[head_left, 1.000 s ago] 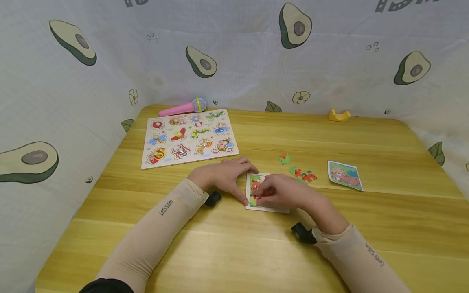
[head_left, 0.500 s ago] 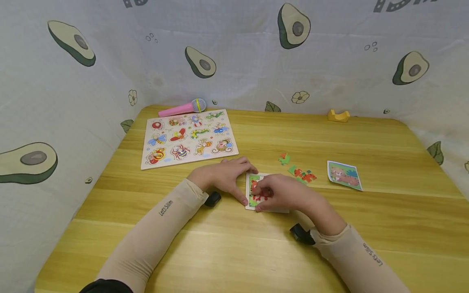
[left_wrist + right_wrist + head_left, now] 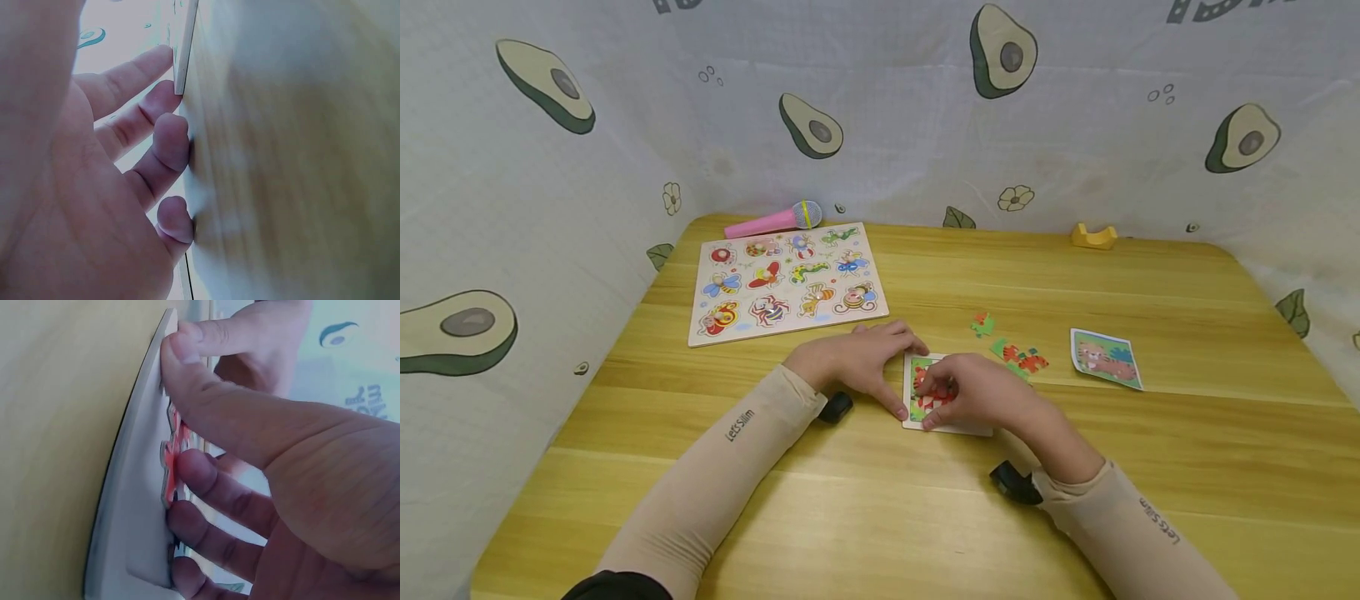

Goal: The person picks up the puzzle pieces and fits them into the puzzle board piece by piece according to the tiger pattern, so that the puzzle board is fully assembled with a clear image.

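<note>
A small pale jigsaw tray [image 3: 973,431] lies flat on the table, with red and green animal pieces [image 3: 934,402] in its left part. My left hand [image 3: 867,367] holds its left side, thumb at the near corner and fingertips by the far corner. Over the tray is my right hand [image 3: 988,393], covering much of it. In the right wrist view its bent fingers touch a red piece [image 3: 167,472], while the thumb rests on the tray's edge, apart from them. Several loose puzzle pieces [image 3: 1026,360] lie beyond the right hand, and a red-green piece [image 3: 982,325] sits farther back.
A picture card [image 3: 1105,360] lies to the right. At the back left are an insect peg puzzle board [image 3: 790,283] and a pink toy microphone [image 3: 767,223]. A yellow holder [image 3: 1093,237] stands at the table's far edge, before an avocado-print curtain [image 3: 910,150].
My right thumb has moved nearer the tray's front edge and away from the fingers, uncovering more of the red pieces. My left hand keeps its place at the tray.
</note>
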A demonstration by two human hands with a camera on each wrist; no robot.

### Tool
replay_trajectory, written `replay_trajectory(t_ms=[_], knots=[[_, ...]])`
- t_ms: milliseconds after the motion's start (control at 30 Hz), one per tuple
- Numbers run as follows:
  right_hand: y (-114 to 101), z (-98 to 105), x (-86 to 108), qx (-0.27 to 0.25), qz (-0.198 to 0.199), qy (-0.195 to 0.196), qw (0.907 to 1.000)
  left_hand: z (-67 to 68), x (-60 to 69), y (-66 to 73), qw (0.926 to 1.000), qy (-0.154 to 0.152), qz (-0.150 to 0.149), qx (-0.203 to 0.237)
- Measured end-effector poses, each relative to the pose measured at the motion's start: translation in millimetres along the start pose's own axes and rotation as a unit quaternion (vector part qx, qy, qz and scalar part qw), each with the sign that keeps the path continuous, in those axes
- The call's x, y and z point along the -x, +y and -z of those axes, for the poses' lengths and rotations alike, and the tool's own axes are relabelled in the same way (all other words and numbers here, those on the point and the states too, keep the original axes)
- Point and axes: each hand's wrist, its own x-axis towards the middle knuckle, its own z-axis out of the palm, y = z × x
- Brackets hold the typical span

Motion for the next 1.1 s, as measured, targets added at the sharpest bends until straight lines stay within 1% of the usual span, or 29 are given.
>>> replay_trajectory(t_ms=[133,367,567,733,833,900,967,1033,1100], knots=[[0,0,0.1,-0.012,-0.004,0.005,0.9999,-0.2,-0.4,-0.6,1.0,-0.001,0.0,0.0],[-3,-1,0.6,-0.001,-0.018,0.015,0.9997,0.4,-0.6,0.3,1.0,-0.002,-0.001,0.001],[-4,1,1.2,-0.013,-0.015,0.019,0.9996,1.0,0.6,1.0,1.0,-0.001,-0.001,0.0],[-2,6,2.1,-0.029,-0.001,0.005,0.9996,0.9,0.9,0.9,1.0,-0.004,0.003,0.002],[0,13,3.4,-0.047,-0.004,-0.009,0.9988,1.2,0.9,1.3,1.0,-0.006,0.008,0.002],[3,18,4.4,-0.055,-0.015,-0.009,0.9983,1.4,0.9,2.0,1.0,-0.005,0.007,0.002],[6,23,5.6,-0.049,-0.035,0.004,0.9982,1.8,0.8,2.4,1.0,-0.005,0.006,0.0],[10,28,6.3,-0.036,-0.059,0.03,0.9972,1.9,0.7,2.6,1.0,-0.004,0.005,-0.003],[16,31,6.9,-0.023,-0.089,0.063,0.9938,1.8,0.6,2.6,1.0,-0.004,0.005,-0.005]])
